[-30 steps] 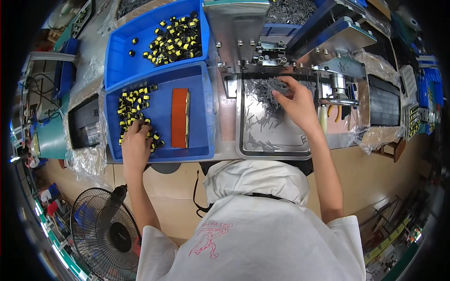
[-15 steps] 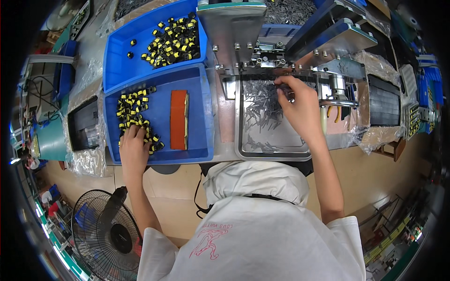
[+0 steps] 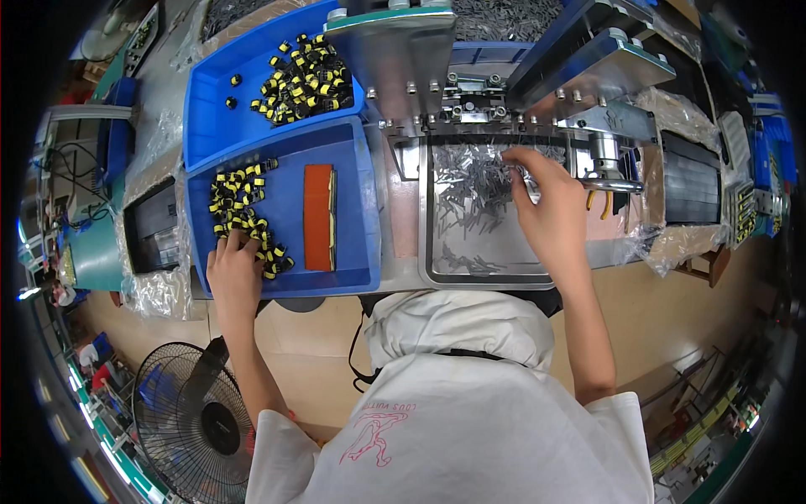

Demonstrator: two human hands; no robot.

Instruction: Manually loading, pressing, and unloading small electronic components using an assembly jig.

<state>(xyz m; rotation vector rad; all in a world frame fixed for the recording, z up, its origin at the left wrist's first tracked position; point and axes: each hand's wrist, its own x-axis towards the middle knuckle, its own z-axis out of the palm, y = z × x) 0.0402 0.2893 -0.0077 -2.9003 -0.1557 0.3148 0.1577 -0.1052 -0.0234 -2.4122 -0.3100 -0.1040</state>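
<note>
At the near left corner of the nearer blue bin point(image 3: 369, 267), my left hand point(image 3: 234, 273) reaches down with bent fingers. Small black-and-yellow parts point(image 3: 238, 191) lie in a heap there, and the fingers close around one at the edge; their tips are partly hidden. Over the metal tray point(image 3: 537, 281), my right hand point(image 3: 554, 214) hovers with thumb and forefinger a little apart and no object visible between them. Thin dark strips point(image 3: 470, 197) lie scattered in the tray beside it. Just behind this hand stands a metal press fixture point(image 3: 474, 99).
An orange block point(image 3: 318, 217) lies in the nearer bin. Behind it, another blue bin point(image 3: 210, 126) holds more black-and-yellow parts. Upright metal plates point(image 3: 395, 59) and a round metal knob point(image 3: 611, 183) surround the fixture. Boxes of dark strips point(image 3: 690, 181) flank the bench; a fan point(image 3: 189, 420) stands lower left.
My right hand has drawn back from the fixture, slightly right and toward me, its thumb and forefinger now apart. My left hand has shifted a little left and nearer among the parts.
</note>
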